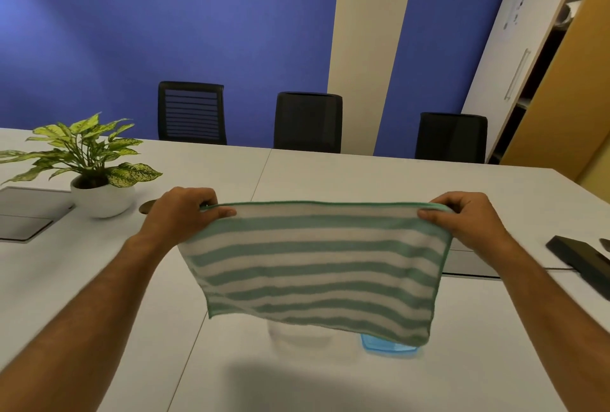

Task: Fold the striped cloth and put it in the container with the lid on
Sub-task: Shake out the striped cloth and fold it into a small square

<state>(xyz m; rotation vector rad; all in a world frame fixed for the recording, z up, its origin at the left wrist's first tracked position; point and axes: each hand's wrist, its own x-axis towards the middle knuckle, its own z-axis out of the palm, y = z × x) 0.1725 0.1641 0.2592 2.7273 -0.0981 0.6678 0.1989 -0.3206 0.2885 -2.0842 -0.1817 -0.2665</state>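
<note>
Two bare forearms reached forward from the bottom corners over the white table (330, 177). Between them the green-and-white striped terry cloth (313, 266) hung in the air, spread flat and facing the camera, its top hem stretched taut from one hand to the other. The left hand (183, 211) pinched the upper left corner: the thumb (221, 212) lay on the near face of the cloth and the curled fingers were closed behind the hem, so the corner sat clamped between them. The right hand (462, 216) gripped the upper right corner the same way, its thumb (429, 214) pressed on the near face and its fingers folded over the hem. Both hands were closed tight on the fabric with no gap showing. The lower edge sagged free, slanting down toward the right, clear of the tabletop. Beneath it stood a clear plastic container (297, 334), blurred and partly hidden, and just to its right a blue plastic lid (386, 345) lay flat on the table, peeking out under the cloth's lower right corner. A potted leafy plant in a white bowl (99, 180) stood well to the left.
</note>
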